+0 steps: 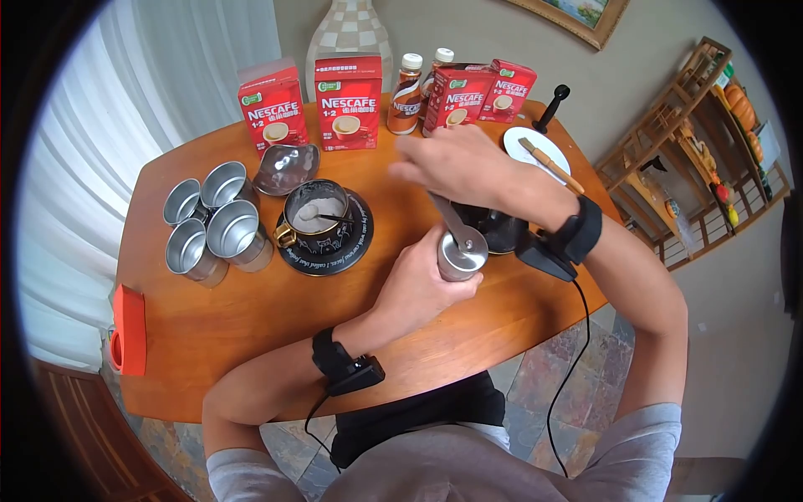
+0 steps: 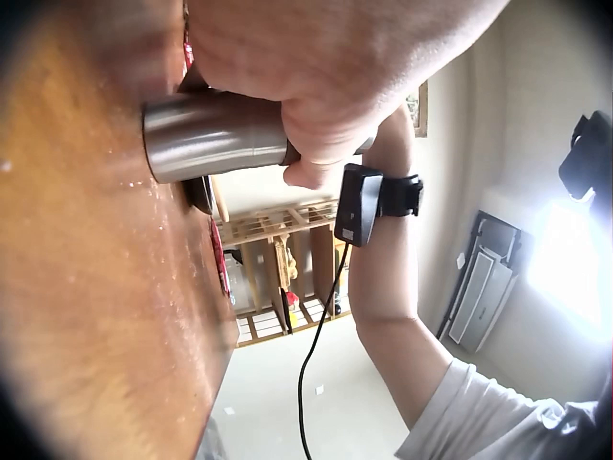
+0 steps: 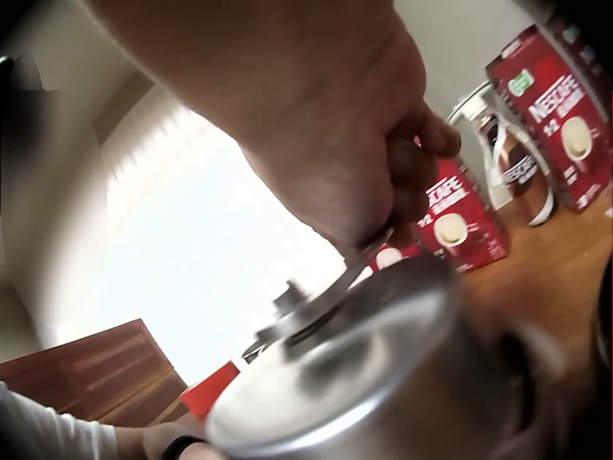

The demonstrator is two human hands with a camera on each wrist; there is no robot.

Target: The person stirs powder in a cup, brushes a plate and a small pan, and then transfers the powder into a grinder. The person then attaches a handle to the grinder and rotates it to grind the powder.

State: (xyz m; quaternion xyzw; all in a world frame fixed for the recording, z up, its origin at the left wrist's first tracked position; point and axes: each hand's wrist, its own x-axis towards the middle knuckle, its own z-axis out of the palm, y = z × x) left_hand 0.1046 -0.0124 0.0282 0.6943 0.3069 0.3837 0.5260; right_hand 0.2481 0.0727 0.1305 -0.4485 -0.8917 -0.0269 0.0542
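Note:
My left hand [image 1: 410, 276] grips the steel body of a manual coffee grinder [image 1: 457, 266], thumb and fingers wrapped round it. In the left wrist view, the lower end of the grinder's cylinder [image 2: 206, 139] stands at the wooden table. A flat metal crank [image 1: 450, 216] rises from its lid. My right hand [image 1: 468, 163] holds the crank's far end with curled fingers, hiding the knob. The right wrist view shows the round lid [image 3: 316, 383] close up. Left of the grinder, a dark cup [image 1: 294, 209] with white powder [image 1: 314, 216] and a spoon sits on a black saucer [image 1: 335, 261].
Several steel cups [image 1: 230, 234] stand at the left, with a shiny dark dish [image 1: 287, 170] behind. Red Nescafe boxes [image 1: 349, 105] and bottles [image 1: 406, 96] line the back. A white plate [image 1: 535, 144] carries a brush [image 1: 552, 163]. An orange-red object [image 1: 128, 330] is at the left edge.

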